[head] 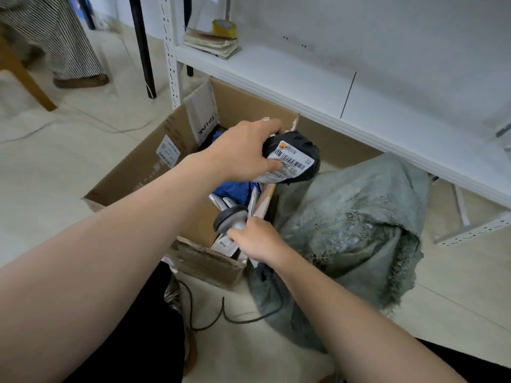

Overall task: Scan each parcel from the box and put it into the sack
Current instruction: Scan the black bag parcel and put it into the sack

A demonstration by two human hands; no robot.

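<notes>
Grips a black parcel in the left hand, fingers and thumb curled tight round its near end. Holds it up over the far right corner of the box, just beside the sack. Points its long side away to the right, toward the sack, with the white label turned up.

Holds the scanner in the right hand, fingers wrapped round the handle, low over the box and nearer than the parcel. Puts the parcel up and a bit right of the scanner head. Seems to aim that head more to the left than at the label, so probably needs a tilt up to the bar code.

Shows bar codes on the label and what looks like "P802 T20"; too small to read the rest. Reads "TP-LINK" on the box flap. Shows more parcels down in the box, among them a blue parcel.
</notes>
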